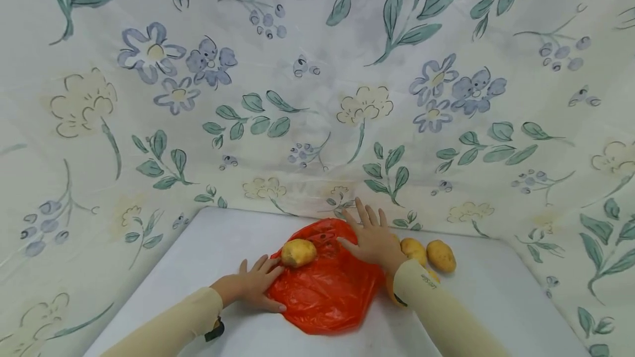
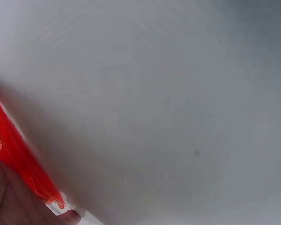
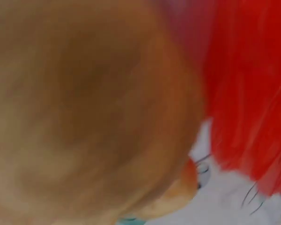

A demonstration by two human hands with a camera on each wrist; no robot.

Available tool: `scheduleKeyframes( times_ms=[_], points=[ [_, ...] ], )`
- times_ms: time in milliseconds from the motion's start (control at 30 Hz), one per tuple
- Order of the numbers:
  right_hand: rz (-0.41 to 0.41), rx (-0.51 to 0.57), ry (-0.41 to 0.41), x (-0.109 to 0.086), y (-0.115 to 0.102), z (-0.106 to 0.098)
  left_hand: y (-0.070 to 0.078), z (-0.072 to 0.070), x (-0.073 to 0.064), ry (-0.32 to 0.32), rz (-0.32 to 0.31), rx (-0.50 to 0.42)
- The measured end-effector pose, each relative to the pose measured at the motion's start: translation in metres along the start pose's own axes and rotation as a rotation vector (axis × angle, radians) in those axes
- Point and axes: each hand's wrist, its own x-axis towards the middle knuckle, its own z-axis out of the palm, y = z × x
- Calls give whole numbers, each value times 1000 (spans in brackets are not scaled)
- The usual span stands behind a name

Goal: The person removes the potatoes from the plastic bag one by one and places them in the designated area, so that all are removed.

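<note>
A red plastic bag [image 1: 327, 296] lies spread flat on the white table. One yellow potato [image 1: 299, 253] sits on its upper left part. My left hand [image 1: 258, 284] rests at the bag's left edge, fingers stretched out beside the potato. On the upper right of the bag is my right hand [image 1: 373, 241], its fingers spread and holding nothing visible. In the left wrist view, the bag's edge [image 2: 23, 164] shows beside the fingers. A large blurred potato [image 3: 93, 112] fills much of the right wrist view, with the red bag [image 3: 250, 93] beside it.
Several more potatoes [image 1: 441, 256] lie right of the bag, some partly hidden behind my right hand and forearm. The white table [image 1: 218, 241] meets a hanging floral cloth [image 1: 307, 125] at the back and sides.
</note>
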Motion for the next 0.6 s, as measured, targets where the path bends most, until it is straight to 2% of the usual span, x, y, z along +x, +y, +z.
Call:
scheduleKeyframes(
  times_ms=[167, 400, 600],
  points=[
    [-44, -30, -13, 8, -20, 6, -2, 2, 2, 4, -2, 19],
    [-56, -19, -46, 16, -43, 15, -3, 1, 3, 8, 6, 19],
    [-117, -28, -75, 19, -60, 25, -2, 4, 3, 13, 2, 23]
  ],
)
